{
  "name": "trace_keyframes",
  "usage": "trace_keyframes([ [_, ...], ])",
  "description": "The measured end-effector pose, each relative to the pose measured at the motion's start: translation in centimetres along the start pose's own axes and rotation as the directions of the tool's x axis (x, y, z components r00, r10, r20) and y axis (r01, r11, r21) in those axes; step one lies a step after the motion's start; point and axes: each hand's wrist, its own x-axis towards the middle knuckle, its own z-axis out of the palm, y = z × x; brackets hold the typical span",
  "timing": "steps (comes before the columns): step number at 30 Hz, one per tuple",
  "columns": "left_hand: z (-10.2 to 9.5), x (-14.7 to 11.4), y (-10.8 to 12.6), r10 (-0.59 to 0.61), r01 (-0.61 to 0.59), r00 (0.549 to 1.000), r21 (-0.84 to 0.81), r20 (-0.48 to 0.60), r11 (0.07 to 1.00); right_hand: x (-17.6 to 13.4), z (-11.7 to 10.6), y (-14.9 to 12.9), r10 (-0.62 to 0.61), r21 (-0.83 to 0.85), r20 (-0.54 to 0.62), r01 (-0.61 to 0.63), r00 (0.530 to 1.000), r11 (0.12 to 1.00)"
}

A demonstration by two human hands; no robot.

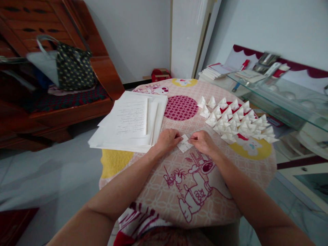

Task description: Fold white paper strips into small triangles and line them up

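A small folded square of white paper lies between my two hands over the patterned tablecloth. My left hand pinches its left corner between thumb and fingers. On the opposite side, my right hand has its fingertips closed on the right corner. Faint creases or print show on the paper. To the right stand several folded white paper pieces with pointed tips, set close together in rows. At the left lies a stack of printed sheets, near my left hand.
Along the right side is a glass shelf with cups and small items, beside a pile of papers. A wooden bench at the left holds a dotted bag. The round table's edge curves close to my body.
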Motion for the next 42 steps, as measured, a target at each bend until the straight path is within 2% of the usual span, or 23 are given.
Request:
trace_keyframes([
  [6, 0.1, -0.1, 0.0, -0.036, 0.037, 0.999, 0.041, -0.032, 0.998, 0.0, 0.1, -0.8, 0.069, -0.058, -0.008, -0.069, 0.998, 0.996],
  [14, 0.3, 0.0, -0.2, -0.001, 0.006, 0.999, 0.086, -0.052, 0.996, 0.5, 0.4, -0.5, 0.051, -0.095, -0.018, -0.052, 0.999, 0.994],
  [29, 0.5, 0.0, 0.1, -0.049, 0.051, 0.999, 0.12, -0.015, 0.991, 0.7, 1.1, 0.0, 0.023, -0.114, -0.096, -0.034, 0.995, 0.993],
  [31, 0.6, 0.0, 0.1, -0.002, 0.005, 1.0, 0.103, -0.026, 0.995, 0.6, 1.1, -0.1, 0.03, -0.123, -0.086, -0.041, 0.996, 0.992],
  [33, 0.7, 0.0, 0.0, 0.118, -0.114, 0.992, 0.064, -0.053, 0.991, 0.6, 1.0, -0.3, 0.034, -0.124, -0.08, -0.044, 0.996, 0.991],
  [37, 1.2, 0.5, -0.5, 0.377, -0.379, 0.925, -0.033, -0.047, 0.925, 0.6, 0.7, -0.8, 0.053, -0.132, -0.074, -0.063, 0.996, 0.989],
  [42, 1.6, 0.7, -1.5, 0.464, -0.471, 0.882, -0.103, -0.083, 0.876, 0.5, -0.1, -0.4, 0.063, -0.066, -0.009, -0.063, 0.998, 0.996],
])
